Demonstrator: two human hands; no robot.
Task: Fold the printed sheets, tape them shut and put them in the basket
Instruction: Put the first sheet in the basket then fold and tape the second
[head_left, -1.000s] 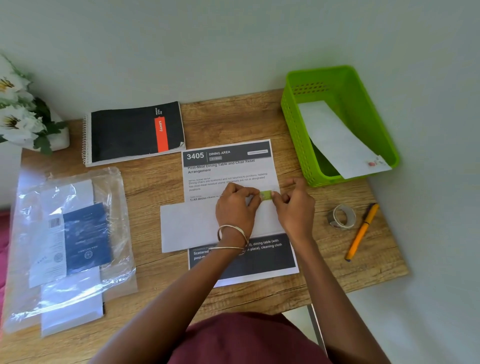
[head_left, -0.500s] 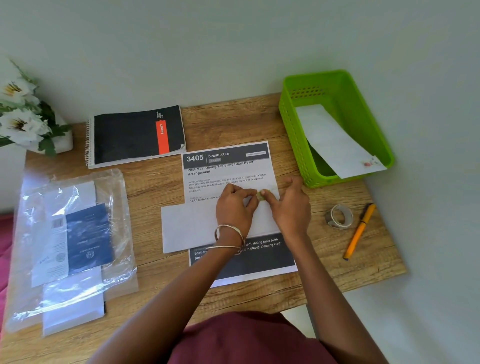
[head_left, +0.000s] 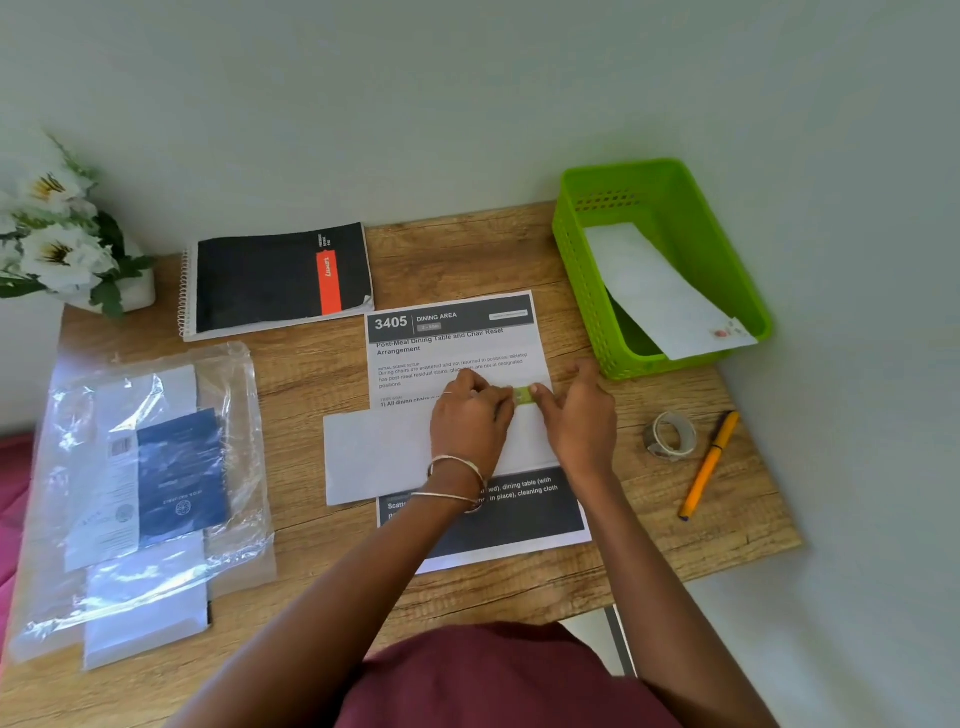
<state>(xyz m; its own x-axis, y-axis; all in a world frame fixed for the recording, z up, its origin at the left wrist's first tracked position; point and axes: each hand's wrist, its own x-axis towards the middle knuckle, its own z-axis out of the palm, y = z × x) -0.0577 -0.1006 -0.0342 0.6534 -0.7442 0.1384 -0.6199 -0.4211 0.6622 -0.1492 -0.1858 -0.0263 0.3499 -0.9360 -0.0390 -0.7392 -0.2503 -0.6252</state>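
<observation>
left hand (head_left: 470, 415) presses flat on folded sheet (head_left: 384, 452) | right hand (head_left: 576, 410) pinches green tape (head_left: 522, 395) at sheet's top edge | sheet's long side runs 9 to 3 on bench (head_left: 467, 249) | basket (head_left: 576, 270) at 1 o'clock, right hand nearer

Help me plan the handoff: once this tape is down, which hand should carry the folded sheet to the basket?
Probably the right hand: it is on the side of the green basket.
</observation>
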